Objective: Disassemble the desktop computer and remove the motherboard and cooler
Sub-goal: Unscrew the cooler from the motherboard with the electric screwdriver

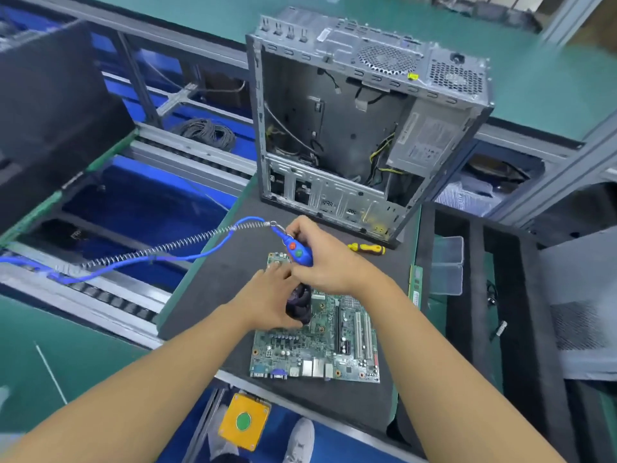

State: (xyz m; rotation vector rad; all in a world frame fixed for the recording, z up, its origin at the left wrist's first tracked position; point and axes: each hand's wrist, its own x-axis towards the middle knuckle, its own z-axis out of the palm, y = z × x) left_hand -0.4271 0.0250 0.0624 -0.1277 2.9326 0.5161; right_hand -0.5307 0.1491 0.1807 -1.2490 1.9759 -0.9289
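Head view, looking down at the dark worktop (207,295).

- Motherboard (320,345) lies flat on the worktop, port side toward the person.
- Cooler (299,307), a black fan, sits on the motherboard's upper left area. It is partly hidden by the left hand.
- Left hand (267,302) cups the cooler from its left side. Its fingers (275,267) reach forward along it, and the thumb is tucked at its near edge.
- Right hand (322,259) grips a blue driver (299,252), fingers wrapped tight round the body. The driver stands near upright over the cooler, its 2 buttons (red, green) facing the camera. Its tip is hidden behind the hands.
- A coiled cable (173,245) and a blue cord (213,250) run from the driver's top off to the left.
- Case (334,135) stands open on the worktop just behind the motherboard, with loose wires inside and a power supply (427,138) in its right part.
- A yellow screwdriver (367,248) lies near the case's front edge, right of the right hand.
- A yellow box (243,421) with 1 green button hangs below the worktop's near edge.
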